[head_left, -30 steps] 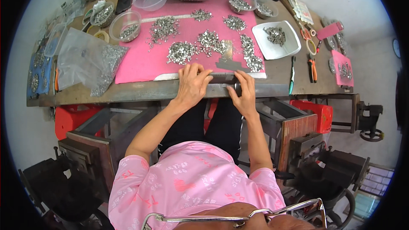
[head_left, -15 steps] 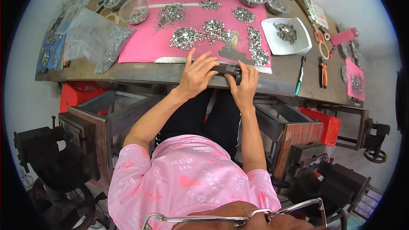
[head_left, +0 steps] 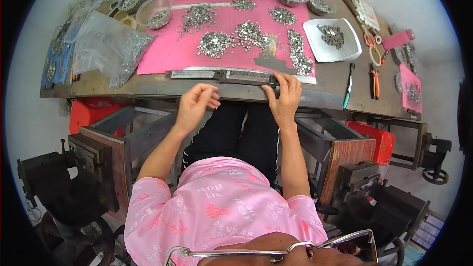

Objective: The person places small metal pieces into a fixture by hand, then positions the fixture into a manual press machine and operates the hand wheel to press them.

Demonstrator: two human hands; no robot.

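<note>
A long dark metal jig with a slotted strip lies along the near edge of the workbench. My right hand grips its right end, thumb on the near side and fingers over the top. My left hand is off the jig, in front of the bench edge, with its fingers curled together; whatever it may pinch is too small to make out. Just beyond the jig sits a stepped grey metal plate. Piles of small silvery metal parts lie on the pink mat behind it.
A white tray of metal parts stands at right, near a toothbrush and orange-handled pliers. A clear plastic bag of parts lies at left. Plastic tubs line the back. Dark vises flank me below.
My left hand has let go of the jig and drawn back toward me and left, its fingers curling. The jig's left part is now uncovered. My right hand stays at the right end.
</note>
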